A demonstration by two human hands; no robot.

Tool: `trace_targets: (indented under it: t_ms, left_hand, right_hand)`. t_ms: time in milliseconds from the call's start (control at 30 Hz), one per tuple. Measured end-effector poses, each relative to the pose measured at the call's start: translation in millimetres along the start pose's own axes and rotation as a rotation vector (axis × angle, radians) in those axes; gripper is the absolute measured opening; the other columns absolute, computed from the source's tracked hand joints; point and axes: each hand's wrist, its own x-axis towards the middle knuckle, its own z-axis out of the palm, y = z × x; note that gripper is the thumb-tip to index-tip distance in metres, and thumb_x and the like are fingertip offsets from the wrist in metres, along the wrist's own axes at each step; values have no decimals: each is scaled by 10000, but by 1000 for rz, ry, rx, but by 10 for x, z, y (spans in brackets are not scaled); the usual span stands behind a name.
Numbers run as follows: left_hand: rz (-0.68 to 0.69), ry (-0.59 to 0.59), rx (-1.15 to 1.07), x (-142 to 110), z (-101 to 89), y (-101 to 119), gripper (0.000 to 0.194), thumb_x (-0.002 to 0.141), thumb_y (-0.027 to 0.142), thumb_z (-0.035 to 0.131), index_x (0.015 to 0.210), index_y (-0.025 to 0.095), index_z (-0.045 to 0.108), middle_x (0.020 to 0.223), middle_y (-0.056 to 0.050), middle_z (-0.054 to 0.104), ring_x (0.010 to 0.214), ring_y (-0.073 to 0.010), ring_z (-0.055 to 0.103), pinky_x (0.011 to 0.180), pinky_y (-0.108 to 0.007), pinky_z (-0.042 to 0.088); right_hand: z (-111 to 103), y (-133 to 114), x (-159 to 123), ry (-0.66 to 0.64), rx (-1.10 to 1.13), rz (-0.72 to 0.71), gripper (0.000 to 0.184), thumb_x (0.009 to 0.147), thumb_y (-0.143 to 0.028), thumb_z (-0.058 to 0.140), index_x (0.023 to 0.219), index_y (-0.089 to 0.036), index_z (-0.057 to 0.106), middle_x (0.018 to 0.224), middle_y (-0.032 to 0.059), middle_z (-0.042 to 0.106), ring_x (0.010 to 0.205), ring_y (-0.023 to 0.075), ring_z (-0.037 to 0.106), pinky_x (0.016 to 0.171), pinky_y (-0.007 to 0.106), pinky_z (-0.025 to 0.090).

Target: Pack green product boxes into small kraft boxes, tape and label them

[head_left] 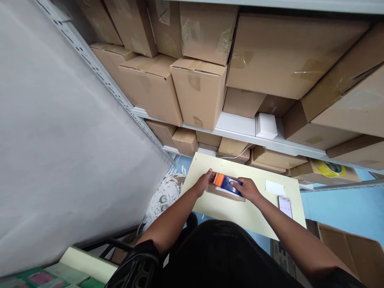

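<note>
One blue-and-orange item (226, 185) lies in one small open cardboard carton (227, 195), its orange end to the left. The right hand (248, 189) is closed about its blue end, thumb laid flat on top, the other fingers mostly hidden on the far side. The left hand (206, 182) has its fingers curled at the carton's left end, beside the orange part; whether they grip the carton, I cannot tell. Beneath is one pale yellow table (237, 216), bearing one white card (274, 187) and one phone (285, 207) near its right edge. Beyond, the shelving (235, 123) carries over a dozen cardboard boxes, one small white box (266, 125) and one yellow tape roll (330, 169).
</note>
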Motion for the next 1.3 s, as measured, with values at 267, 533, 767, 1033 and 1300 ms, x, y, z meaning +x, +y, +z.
trace_targets:
  t_ms: [267, 533, 767, 1033, 1300]
  left_hand:
    - [25, 77, -55, -25, 36, -70, 529, 821, 644, 673, 970, 143, 757, 961, -82, 772, 931, -237, 687, 945, -393, 499]
    - [-38, 186, 60, -2, 8, -147, 132, 758, 280, 733, 805, 158, 710, 755, -10, 714, 736, -154, 634, 791, -291, 499]
    - [-39, 263, 72, 53, 4, -230, 112, 815, 271, 689, 830, 160, 698, 754, -13, 712, 732, -155, 650, 792, -287, 516]
    - [1, 280, 258, 41, 8, -224, 127, 838, 249, 627, 858, 165, 720, 803, -25, 736, 783, -181, 666, 791, -296, 522]
    - [9, 311, 259, 71, 37, -243, 114, 852, 224, 622, 868, 170, 720, 800, -27, 728, 800, -181, 675, 783, -294, 551]
  right_hand:
    - [-4, -17, 38, -8, -25, 18, 548, 828, -723, 573, 595, -227, 577, 545, -18, 538, 570, 166, 528, 560, 273, 344]
    - [4, 4, 89, -57, -42, 47, 538, 837, -704, 601, 599, -224, 552, 553, -26, 535, 568, 151, 511, 549, 269, 321]
    - [8, -80, 140, -89, -102, 81, 540, 837, -706, 617, 596, -226, 558, 543, -24, 538, 570, 152, 520, 551, 270, 328]
    - [-92, -132, 99, -119, -198, 67, 561, 860, -720, 578, 595, -226, 581, 539, -5, 574, 583, 163, 561, 559, 274, 334]
    - [-102, -128, 44, -120, -173, 102, 569, 862, -742, 558, 652, -221, 654, 596, 11, 649, 612, 171, 605, 573, 269, 367]
